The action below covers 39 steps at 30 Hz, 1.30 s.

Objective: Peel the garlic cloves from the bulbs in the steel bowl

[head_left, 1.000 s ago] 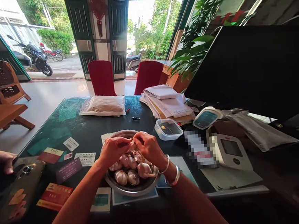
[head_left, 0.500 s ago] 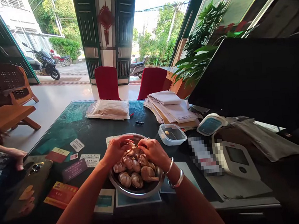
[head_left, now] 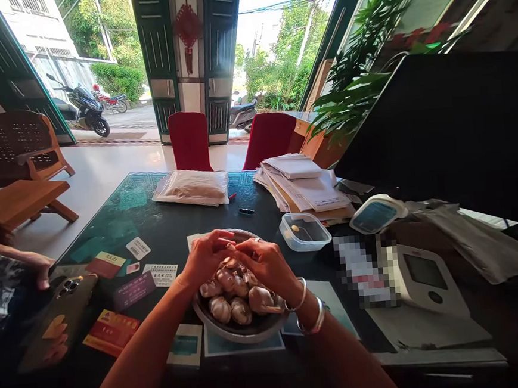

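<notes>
The left hand (head_left: pixel 204 261) and right hand (head_left: pixel 267 265) pinch a garlic piece (head_left: pixel 231 246) in their fingers (head_left: pixel 246 252), over the twelve-o'clock side of a metal bowl (head_left: pixel 243 338) of garlic bulbs (head_left: pixel 240 311). At two, a clear tub (head_left: pixel 308 245) holds a pale clove (head_left: pixel 295 229); at nine, cards (head_left: pixel 134 291) bear unreadable print.

The garlic (head_left: pixel 220 309) is pinkish white, the bowl (head_left: pixel 241 337) silvery grey, the chairs (head_left: pixel 189 141) red.

Garlic (head_left: pixel 220 309) in bowl (head_left: pixel 246 337), tub (head_left: pixel 308 245) rear right.
</notes>
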Motion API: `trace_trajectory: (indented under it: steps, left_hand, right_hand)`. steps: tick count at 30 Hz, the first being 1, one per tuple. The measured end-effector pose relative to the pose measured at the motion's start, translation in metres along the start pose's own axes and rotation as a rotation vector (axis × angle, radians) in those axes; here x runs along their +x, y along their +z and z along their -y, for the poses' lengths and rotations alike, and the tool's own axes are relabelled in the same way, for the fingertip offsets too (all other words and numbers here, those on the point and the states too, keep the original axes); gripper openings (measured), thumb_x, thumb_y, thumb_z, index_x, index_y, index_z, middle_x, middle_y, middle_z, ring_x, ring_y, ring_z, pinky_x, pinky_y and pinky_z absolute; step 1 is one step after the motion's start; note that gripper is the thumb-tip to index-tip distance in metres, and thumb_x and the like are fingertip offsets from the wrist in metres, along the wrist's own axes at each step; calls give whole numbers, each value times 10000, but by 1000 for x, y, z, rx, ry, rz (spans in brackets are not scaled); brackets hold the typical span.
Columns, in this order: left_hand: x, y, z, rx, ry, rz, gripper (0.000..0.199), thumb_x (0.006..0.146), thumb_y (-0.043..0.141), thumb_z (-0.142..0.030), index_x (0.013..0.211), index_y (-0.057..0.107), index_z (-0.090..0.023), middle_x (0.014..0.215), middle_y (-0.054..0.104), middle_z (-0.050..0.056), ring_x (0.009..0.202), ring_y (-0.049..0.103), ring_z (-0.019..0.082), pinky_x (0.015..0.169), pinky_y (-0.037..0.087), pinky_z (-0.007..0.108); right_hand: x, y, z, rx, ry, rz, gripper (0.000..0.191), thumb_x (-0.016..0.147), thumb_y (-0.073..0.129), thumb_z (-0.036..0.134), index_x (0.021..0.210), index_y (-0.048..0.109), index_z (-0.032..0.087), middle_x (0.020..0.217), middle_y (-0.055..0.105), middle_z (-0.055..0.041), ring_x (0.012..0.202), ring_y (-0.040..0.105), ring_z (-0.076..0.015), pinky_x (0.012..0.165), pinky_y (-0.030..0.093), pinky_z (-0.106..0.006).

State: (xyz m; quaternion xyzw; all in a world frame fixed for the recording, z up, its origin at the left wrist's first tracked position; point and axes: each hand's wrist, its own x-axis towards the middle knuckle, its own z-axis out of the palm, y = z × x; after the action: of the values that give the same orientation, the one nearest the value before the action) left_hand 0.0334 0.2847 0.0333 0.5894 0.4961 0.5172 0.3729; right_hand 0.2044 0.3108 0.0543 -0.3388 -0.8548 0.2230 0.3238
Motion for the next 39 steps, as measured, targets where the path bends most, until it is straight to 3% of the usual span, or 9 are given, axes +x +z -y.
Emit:
trace_trajectory:
  steps: [5, 11, 18, 25, 39]
  left_hand:
    - [1, 1, 2, 47, 14, -24, 148, 666, 708, -154, 810, 695, -125, 798, 732, 69, 748, 683, 197, 717, 546, 293]
    - [1, 2, 4, -56, -34, -24, 148, 625, 740, -176, 753, 683, -127, 781, 729, 59, 719, 673, 185, 697, 540, 286]
    - [1, 1, -2, -273, -83, 22, 198, 618, 743, -161, 798, 670, -120, 771, 719, 41, 711, 666, 155, 682, 529, 254]
    - [0, 2, 2, -17, -12, -47, 133, 637, 733, -179, 738, 668, -122, 740, 716, 45, 667, 654, 152, 660, 525, 254]
    - [-3, 3, -1, 290, 31, -52, 110, 676, 724, -254, 722, 726, -153, 691, 727, 26, 597, 621, 135, 566, 451, 216]
  right_hand:
    - [-1, 3, -5, -122, -58, 0, 177, 899, 486, 193, 862, 658, 177, 810, 686, -56, 745, 621, -172, 701, 455, -282]
    - [-1, 5, -7, -185, -116, -14, 190, 902, 441, 168, 792, 596, 175, 783, 656, -59, 736, 592, -179, 698, 434, -296]
    - [-1, 1, -5, 40, 44, -18, 176, 900, 481, 221, 773, 600, 191, 732, 641, -11, 652, 563, -143, 622, 422, -267]
    - [-2, 1, -2, 90, -28, -143, 137, 881, 524, 197, 888, 661, 201, 881, 657, -39, 814, 600, -167, 745, 462, -291]
    - [-3, 8, -4, 22, -65, -113, 133, 890, 523, 223, 845, 647, 205, 791, 639, -24, 753, 586, -167, 709, 450, -293]
